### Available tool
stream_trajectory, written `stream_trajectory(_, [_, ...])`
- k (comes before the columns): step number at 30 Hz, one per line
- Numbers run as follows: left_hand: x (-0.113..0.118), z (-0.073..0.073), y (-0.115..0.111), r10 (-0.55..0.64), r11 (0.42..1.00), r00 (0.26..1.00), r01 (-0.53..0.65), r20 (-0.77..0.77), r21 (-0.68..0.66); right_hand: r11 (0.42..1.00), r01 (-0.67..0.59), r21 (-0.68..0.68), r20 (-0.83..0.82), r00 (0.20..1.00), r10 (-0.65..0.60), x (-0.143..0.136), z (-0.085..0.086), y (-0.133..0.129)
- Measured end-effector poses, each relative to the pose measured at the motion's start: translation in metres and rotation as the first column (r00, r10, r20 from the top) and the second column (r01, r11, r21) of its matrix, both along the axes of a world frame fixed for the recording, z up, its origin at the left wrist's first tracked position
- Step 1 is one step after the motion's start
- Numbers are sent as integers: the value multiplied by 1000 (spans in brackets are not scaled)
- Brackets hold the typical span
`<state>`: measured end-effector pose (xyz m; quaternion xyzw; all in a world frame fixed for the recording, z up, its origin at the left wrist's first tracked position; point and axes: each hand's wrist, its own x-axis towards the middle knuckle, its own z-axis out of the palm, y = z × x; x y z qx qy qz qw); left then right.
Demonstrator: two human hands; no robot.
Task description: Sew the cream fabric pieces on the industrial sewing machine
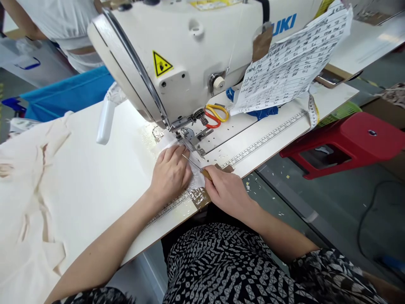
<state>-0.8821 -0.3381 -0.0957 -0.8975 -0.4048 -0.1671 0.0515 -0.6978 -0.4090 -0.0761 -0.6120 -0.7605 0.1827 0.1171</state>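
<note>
At the needle area of a white sewing machine (177, 46), my left hand (171, 171) lies palm down on a small piece of white fabric (198, 179), its fingers together close to the presser foot (179, 135). My right hand (228, 188) is closed around the wooden handle of a thin metal awl (206, 174). The awl's shaft points up and left, and its tip is beside my left fingers. Part of the fabric is hidden under my left hand.
Red and yellow scissors (217, 116) lie behind the needle. A written sheet (291, 63) leans against the machine. Cream fabric (25, 202) covers the table's left side. A red stool (363, 135) stands right of the table. Another person (63, 21) is at the upper left.
</note>
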Motion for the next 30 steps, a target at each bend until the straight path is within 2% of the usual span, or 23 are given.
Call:
stream_trajectory(3, [6,-1,-5,26,1000,1000,-27,-7,-10,1000,-16,17,17,1000,16,4,0,-4])
stream_trajectory(6, [5,-3,-2,41,999,998,-41,-40,-1,995,-14,103,-9,1000,15,15,-5,-11])
stream_trajectory(12, [3,-2,0,48,999,996,-49,-70,-4,959,105,263,-124,989,-74,45,-18,-20])
stream_trajectory(19, [7,1,-6,78,997,987,-80,-137,-8,957,159,242,-198,974,-111,56,-28,-20])
stream_trajectory(30, [6,1,-8,50,999,989,-48,-140,13,950,175,257,-209,970,-122,57,-30,-20])
